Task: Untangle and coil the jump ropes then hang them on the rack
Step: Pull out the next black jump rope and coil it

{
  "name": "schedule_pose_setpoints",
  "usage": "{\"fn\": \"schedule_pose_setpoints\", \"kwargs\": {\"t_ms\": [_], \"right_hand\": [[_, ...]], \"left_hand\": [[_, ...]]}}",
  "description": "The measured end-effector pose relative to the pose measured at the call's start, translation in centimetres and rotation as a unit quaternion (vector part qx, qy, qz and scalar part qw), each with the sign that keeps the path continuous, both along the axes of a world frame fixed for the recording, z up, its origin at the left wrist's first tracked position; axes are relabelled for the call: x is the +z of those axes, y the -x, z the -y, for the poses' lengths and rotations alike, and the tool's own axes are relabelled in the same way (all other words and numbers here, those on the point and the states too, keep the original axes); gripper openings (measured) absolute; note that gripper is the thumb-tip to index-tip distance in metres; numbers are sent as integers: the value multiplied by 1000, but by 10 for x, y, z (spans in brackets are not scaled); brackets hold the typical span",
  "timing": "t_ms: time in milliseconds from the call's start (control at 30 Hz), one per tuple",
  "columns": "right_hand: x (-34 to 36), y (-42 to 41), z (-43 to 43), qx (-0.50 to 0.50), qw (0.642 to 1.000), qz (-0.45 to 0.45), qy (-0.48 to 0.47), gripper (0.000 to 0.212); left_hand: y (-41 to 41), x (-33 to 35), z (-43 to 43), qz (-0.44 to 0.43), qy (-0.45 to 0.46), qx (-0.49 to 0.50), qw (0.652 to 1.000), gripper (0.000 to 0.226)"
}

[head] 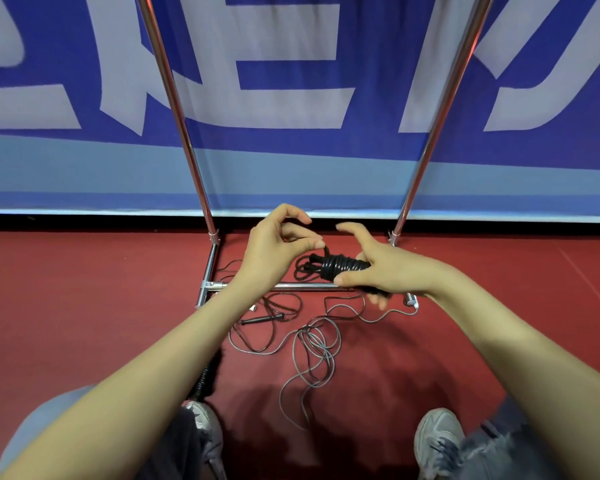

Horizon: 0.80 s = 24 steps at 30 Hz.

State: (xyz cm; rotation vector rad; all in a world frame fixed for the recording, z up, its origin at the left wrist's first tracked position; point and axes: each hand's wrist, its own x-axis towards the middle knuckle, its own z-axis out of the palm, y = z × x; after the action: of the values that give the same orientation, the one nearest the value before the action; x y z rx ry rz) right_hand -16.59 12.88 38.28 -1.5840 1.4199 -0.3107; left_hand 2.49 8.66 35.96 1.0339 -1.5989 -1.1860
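Observation:
My right hand (pixel 385 265) grips a black jump rope bundle (pixel 340 266), wound into tight coils around its handles, held in the air above the rack's base. My left hand (pixel 278 244) pinches the loose end of that black rope just left of the bundle. On the red floor below lie tangled jump ropes (pixel 312 344), thin grey and black cords in loose loops, with a black handle (pixel 262 319) at their left. The chrome rack (pixel 184 133) stands in front of me, its two uprights rising out of view.
The rack's low crossbar (pixel 291 286) runs under my hands. A blue and white banner (pixel 291 98) hangs behind the rack. My knees and grey shoes (pixel 437 441) are at the bottom. A black coiled object (pixel 207 375) lies by my left shoe.

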Motion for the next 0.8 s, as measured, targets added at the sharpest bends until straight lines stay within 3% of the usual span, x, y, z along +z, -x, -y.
{"fn": "schedule_pose_setpoints", "kwargs": {"t_ms": [67,133,267,400,533,633,800], "right_hand": [[-1,0,-1,-30,998,-30,43,80],[-3,-3,0,-86,992,-28,84,71],[-2,3,8,-209,965,45,154,59],[3,9,11,-235,949,112,179,56],[6,9,12,-237,941,171,172,54],[13,7,10,-224,935,233,147,52],[20,15,-1,-98,937,330,65,48]], "left_hand": [[5,2,-6,-28,4,-9,1000,30],[9,4,-9,-58,-3,-18,998,24],[12,6,-13,-72,-15,-33,997,22],[11,7,-11,-129,-93,18,987,20],[9,8,-7,-182,-196,-37,963,1],[4,7,-4,-154,-215,-71,962,2],[-6,-5,9,23,-83,-47,995,11]]}}
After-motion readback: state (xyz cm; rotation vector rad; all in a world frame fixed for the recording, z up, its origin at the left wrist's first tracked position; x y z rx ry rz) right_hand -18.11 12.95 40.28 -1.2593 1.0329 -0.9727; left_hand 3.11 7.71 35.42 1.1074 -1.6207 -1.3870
